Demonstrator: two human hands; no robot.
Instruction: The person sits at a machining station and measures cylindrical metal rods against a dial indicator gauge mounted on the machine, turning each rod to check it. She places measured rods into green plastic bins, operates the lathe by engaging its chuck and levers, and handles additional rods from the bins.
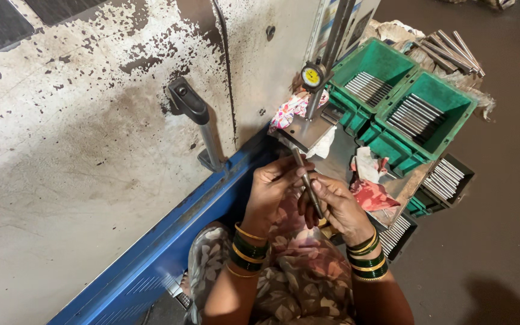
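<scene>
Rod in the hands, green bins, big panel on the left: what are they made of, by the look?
Rod, held by the left hand and right hand: probably steel, grey with a dull sheen.
Green bins: likely moulded plastic, uniform matte colour, thick rims.
Panel: seemingly painted sheet metal, cream coat chipped and stained dark.

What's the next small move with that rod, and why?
Probably carry the rod up onto the gauge stand's plate. Both hands, left and right, hold it just below the plate, its upper end already near the plate's edge, and the dial gauge sits right above.
</scene>
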